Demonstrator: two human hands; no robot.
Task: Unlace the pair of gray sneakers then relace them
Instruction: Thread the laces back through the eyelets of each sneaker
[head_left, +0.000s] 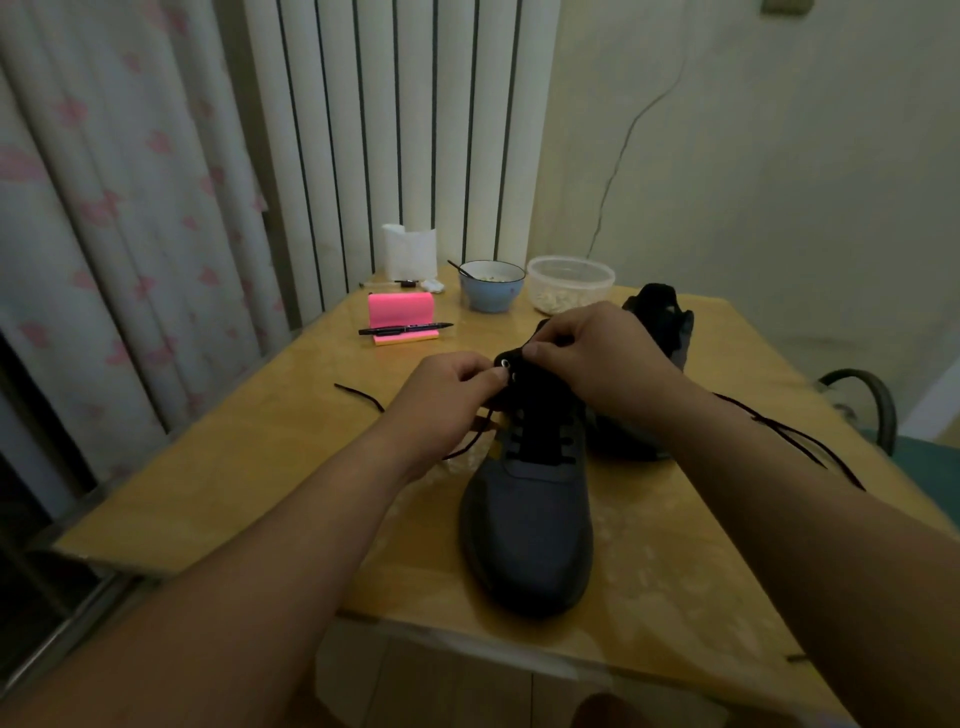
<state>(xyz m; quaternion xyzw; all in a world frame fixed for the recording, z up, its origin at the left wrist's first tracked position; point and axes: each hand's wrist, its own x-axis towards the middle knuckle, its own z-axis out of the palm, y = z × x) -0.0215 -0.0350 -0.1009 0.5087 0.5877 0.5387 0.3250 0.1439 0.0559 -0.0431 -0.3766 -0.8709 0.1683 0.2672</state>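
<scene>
1. I see the near gray sneaker (524, 525) on the wooden table (260, 467), toe toward me and its lower eyelets laced.
2. My left hand (441, 389) pinches the black lace (467, 441) at the top eyelet.
3. My right hand (592, 353) grips that sneaker's collar with curled fingers.
4. The second sneaker (657, 306) stands just behind.
5. Farthest back are a pink notepad (400, 306), a pen (405, 329), a blue bowl (491, 293) and a plastic tub (570, 283).

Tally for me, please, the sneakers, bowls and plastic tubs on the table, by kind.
Sneakers: 2, the near sneaker and the far sneaker
Bowls: 1, the blue bowl
Plastic tubs: 1, the clear plastic tub
Total: 4
</scene>
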